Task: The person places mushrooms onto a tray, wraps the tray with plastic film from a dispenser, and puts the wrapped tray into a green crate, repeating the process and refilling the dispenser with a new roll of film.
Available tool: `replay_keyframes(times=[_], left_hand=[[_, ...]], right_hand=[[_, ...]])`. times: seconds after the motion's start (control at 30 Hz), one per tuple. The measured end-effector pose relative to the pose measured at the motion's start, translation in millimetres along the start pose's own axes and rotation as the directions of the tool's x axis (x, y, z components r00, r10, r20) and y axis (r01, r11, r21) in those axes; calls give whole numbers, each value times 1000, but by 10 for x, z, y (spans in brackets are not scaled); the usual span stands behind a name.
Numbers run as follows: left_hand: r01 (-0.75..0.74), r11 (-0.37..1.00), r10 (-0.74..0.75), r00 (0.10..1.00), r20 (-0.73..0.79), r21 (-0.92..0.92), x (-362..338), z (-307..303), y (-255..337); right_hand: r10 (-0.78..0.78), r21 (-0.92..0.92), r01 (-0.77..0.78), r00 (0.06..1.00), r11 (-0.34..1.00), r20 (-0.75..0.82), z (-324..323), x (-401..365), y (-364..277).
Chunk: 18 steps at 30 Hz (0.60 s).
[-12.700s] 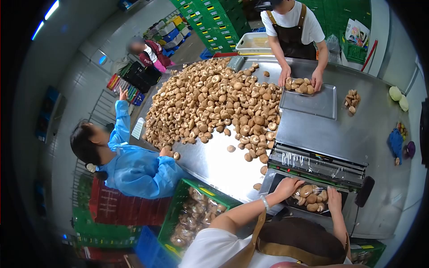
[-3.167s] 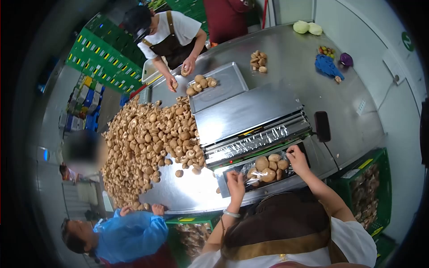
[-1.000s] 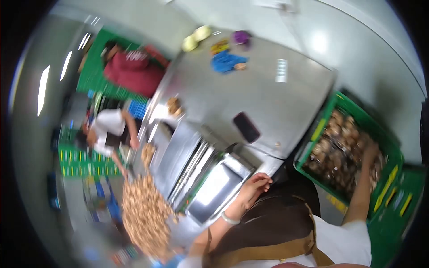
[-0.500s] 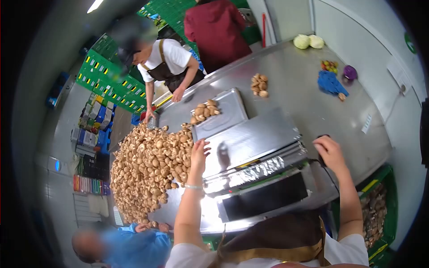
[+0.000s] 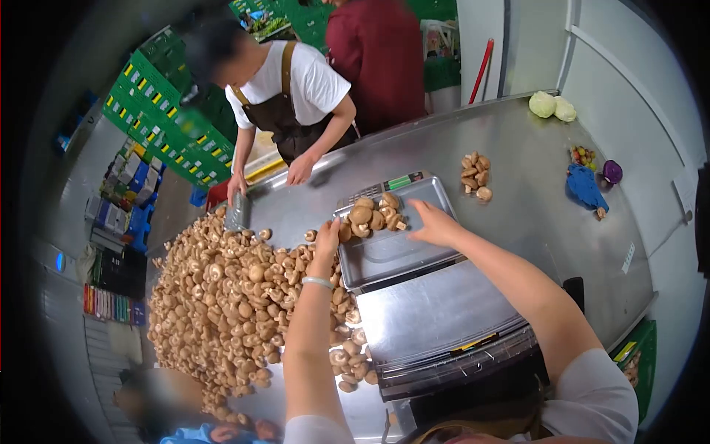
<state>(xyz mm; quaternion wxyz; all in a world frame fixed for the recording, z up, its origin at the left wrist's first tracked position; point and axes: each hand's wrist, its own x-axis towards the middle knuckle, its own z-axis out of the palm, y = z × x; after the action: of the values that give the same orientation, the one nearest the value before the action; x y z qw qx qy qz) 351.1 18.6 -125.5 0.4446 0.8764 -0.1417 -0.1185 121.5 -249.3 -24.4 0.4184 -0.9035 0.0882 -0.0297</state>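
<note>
My left hand (image 5: 326, 240) is at the left edge of a metal tray (image 5: 403, 254), its fingers stretched upward right beside a small group of shiitake mushrooms (image 5: 362, 215) lying in that tray. From the other side my right hand (image 5: 435, 224) reaches over the tray, thumb and fingers apart, close to the mushrooms' right end. Neither hand is closed round anything. Behind the tray shows part of a scale (image 5: 384, 186) with a keypad and a green display. A large heap of shiitake mushrooms (image 5: 229, 296) spreads left of my left hand.
A film-wrapping machine with a metal plate (image 5: 436, 307) stands in front of me. Another mushroom group (image 5: 475, 176), cabbages (image 5: 552, 106), a blue glove (image 5: 586, 189) and a purple cabbage (image 5: 612, 172) lie right. Across the table, a person in an apron (image 5: 296, 111) works; another person's hands (image 5: 244, 431) are lower left.
Both hands have moved to the tray; my right hand came leftward from the wrapping machine's right side and opened. The head view has shifted closer to the tray and heap.
</note>
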Motion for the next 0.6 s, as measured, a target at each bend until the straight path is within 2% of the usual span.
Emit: replay_keyframes(times=[0.03, 0.13, 0.17, 0.27, 0.3, 0.4, 0.43, 0.53, 0.6], left_hand=[[17, 999, -16, 999, -41, 27, 76, 63, -39], [116, 984, -130, 987, 97, 138, 23, 31, 354], [193, 976, -211, 950, 231, 99, 34, 34, 456], [34, 974, -41, 999, 28, 225, -117, 229, 558], [-15, 984, 9, 999, 34, 177, 4, 352, 254], [117, 984, -112, 993, 48, -134, -312, 430, 470], [119, 979, -113, 993, 43, -164, -508, 396, 711], [-42, 995, 42, 999, -3, -92, -899, 433, 853], [-105, 987, 106, 994, 1, -124, -1342, 462, 1033]], right_hand=[[24, 27, -24, 1000, 999, -13, 103, 228, 81], [78, 151, -73, 997, 986, -27, 407, 689, 311], [85, 210, -80, 996, 974, -16, 470, 765, 378], [90, 298, -74, 995, 952, -41, 606, 788, 499], [82, 301, -62, 995, 952, -54, 598, 748, 512], [80, 259, -64, 996, 964, -51, 474, 502, 481], [87, 247, -71, 995, 966, -54, 394, 354, 423], [105, 227, -83, 991, 970, -85, 46, -188, 142], [140, 254, -119, 988, 960, -65, -229, -633, -38]])
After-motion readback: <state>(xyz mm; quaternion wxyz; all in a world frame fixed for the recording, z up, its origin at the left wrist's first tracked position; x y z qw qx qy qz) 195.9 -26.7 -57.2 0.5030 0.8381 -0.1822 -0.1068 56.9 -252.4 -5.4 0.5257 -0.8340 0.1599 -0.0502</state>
